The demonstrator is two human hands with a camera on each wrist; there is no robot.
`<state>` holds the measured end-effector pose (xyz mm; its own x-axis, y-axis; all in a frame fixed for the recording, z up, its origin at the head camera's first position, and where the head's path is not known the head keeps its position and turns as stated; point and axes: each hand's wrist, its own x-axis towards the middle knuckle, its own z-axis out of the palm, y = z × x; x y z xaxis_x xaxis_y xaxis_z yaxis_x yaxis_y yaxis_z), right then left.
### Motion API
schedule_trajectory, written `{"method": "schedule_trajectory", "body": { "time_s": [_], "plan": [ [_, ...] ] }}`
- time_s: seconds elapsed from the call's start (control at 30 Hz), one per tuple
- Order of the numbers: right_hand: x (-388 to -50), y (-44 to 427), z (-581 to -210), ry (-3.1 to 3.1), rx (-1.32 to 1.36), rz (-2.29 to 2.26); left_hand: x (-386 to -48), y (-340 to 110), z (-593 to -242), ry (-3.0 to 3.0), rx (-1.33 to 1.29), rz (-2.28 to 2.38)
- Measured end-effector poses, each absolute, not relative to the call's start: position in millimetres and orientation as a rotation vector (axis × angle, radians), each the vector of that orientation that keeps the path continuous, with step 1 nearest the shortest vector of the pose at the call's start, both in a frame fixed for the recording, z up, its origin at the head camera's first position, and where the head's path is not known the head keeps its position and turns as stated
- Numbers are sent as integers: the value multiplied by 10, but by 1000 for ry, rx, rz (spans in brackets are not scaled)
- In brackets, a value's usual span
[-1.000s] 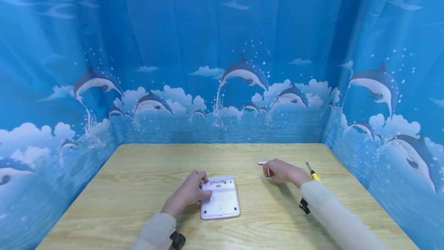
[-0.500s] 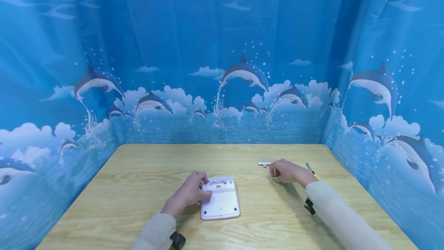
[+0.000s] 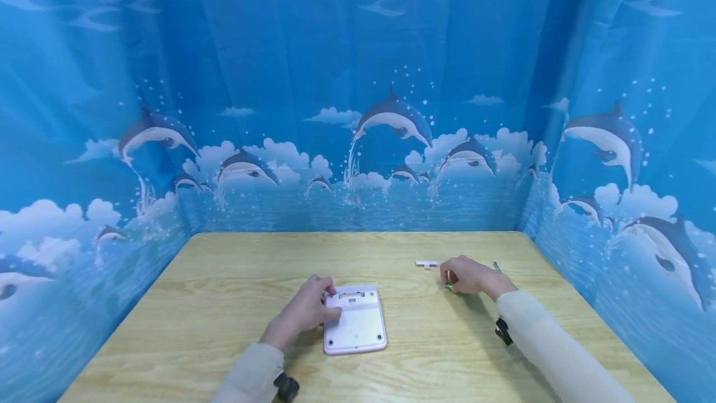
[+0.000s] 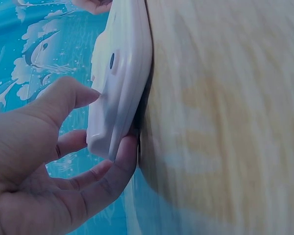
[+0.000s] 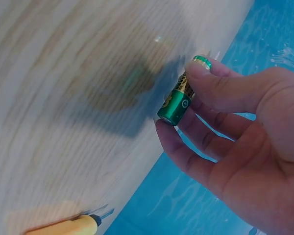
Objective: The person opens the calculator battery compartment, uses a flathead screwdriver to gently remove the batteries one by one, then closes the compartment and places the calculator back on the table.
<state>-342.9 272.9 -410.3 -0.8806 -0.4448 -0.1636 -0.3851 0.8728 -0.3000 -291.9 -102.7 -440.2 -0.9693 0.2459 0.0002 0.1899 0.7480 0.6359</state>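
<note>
A pale pink-white calculator (image 3: 358, 325) lies face down on the table, its battery slot (image 3: 352, 295) uncovered near the far edge. My left hand (image 3: 304, 307) holds it by the left side; in the left wrist view the thumb presses on the back and fingertips reach under the edge. To the right, just above the wood, my right hand (image 3: 470, 276) pinches a small green and gold battery (image 5: 175, 105) between thumb and fingers. A white T-shaped battery cover (image 3: 426, 264) rests just left of that hand.
A screwdriver with a yellow handle (image 5: 63, 226) lies right of my right hand, mostly hidden by the forearm in the head view. The wooden table (image 3: 235, 278) ends at a blue dolphin-print curtain (image 3: 358, 204) on the back and sides.
My right hand has shifted a little to the right with the battery, uncovering the whole battery cover and hiding the screwdriver's handle. My left hand and the calculator have stayed still.
</note>
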Motion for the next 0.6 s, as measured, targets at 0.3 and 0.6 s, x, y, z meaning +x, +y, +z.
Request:
{"method": "schedule_trajectory", "body": {
  "time_s": [0.3, 0.6],
  "plan": [
    [-3469, 2777, -4107, 2829, -566, -355, -2920, -1040, -4419, 2850, 377, 1043],
    [-3465, 2838, -4136, 2843, -597, -360, -2913, -1047, -4414, 2843, 366, 1045]
  ]
}}
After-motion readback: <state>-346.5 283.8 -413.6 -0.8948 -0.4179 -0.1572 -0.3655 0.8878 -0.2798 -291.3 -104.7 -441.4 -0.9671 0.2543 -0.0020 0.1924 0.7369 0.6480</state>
